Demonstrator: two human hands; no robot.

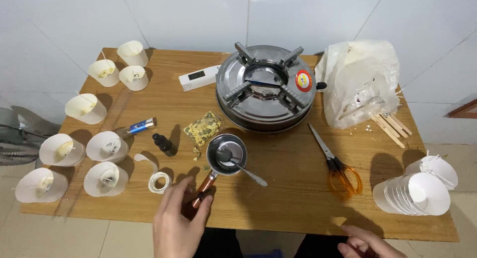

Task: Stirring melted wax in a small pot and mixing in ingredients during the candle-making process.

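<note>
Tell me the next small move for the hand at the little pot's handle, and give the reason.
Probably close the left hand fully around the handle of the small metal pot and lift it level. The fingers lie along the handle but do not look fully wrapped, a spoon rests loose in the pot, and the stove stands just behind. The right hand stays at the table edge.

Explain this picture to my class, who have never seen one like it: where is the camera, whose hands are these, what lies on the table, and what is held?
The camera sits on a person's head, looking down at a wooden table. Their left hand grips the handle of a small metal pot with a spoon inside. Their right hand rests empty at the near edge. Around lie a steel stove, scissors, paper cups, a tape roll, a dark dropper bottle and a plastic bag.
</note>
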